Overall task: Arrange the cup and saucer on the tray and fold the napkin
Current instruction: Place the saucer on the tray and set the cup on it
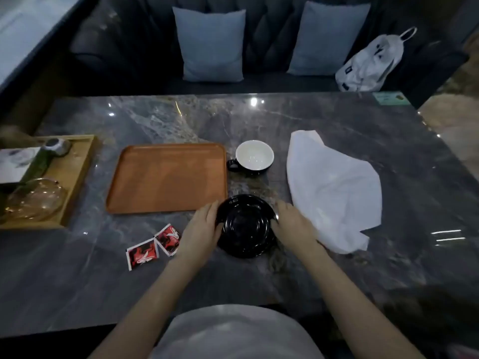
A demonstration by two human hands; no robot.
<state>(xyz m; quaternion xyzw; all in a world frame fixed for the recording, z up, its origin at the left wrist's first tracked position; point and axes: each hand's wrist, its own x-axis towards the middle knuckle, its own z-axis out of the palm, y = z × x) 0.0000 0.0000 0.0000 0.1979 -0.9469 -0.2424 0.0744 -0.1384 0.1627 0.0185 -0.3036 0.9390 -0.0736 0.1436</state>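
Observation:
A glossy black saucer (245, 225) lies on the marble table just off the near right corner of the orange tray (167, 177). My left hand (201, 230) grips its left rim and my right hand (293, 224) grips its right rim. The tray holds nothing. A cup (254, 156), black outside and white inside, stands upright on the table beside the tray's far right corner, its handle pointing left. An unfolded, crumpled white napkin (334, 190) is spread on the table to the right of the saucer, touching my right wrist.
Two red and black sachets (153, 246) lie left of my left hand. A wooden tray (77, 172) with a glass bowl (36, 200) and small items stands at the left edge. Beyond the table are a dark sofa, two grey cushions (211, 45) and a white bag (370, 63).

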